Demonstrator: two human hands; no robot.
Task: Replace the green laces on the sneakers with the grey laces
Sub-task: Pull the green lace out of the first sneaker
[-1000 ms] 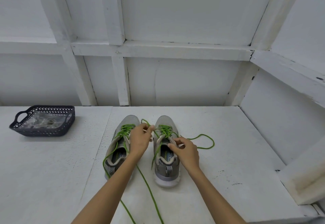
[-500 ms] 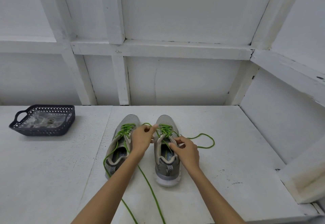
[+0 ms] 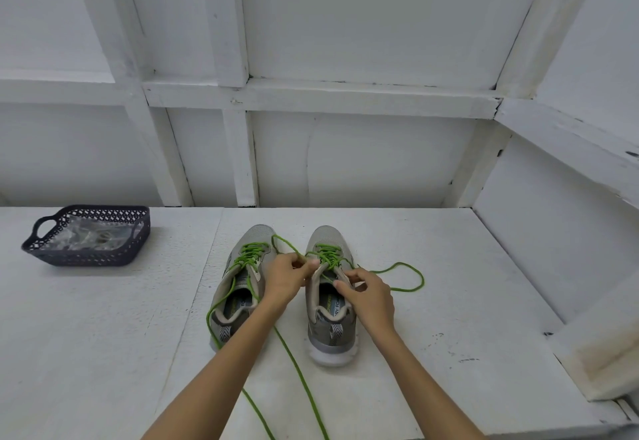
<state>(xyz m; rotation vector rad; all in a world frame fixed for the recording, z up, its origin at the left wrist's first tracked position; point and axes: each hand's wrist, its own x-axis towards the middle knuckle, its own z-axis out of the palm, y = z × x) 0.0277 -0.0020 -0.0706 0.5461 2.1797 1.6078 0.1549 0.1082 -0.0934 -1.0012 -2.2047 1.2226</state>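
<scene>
Left hand and right hand pinch one of two green laces on two sneakers; one basket apart.

The white table carries two grey sneakers side by side near its middle, toes pointing away. Their green laces trail loose over the surface, to the right and toward the near edge. A dark basket sits well apart at far left.

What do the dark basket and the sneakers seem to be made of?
The basket looks like moulded plastic, matte dark blue: regular pierced lattice walls, cut-out handle. The sneakers seem to have mesh fabric uppers, matte grey, finely speckled at the toes; their soles look like white foam or rubber.
</scene>
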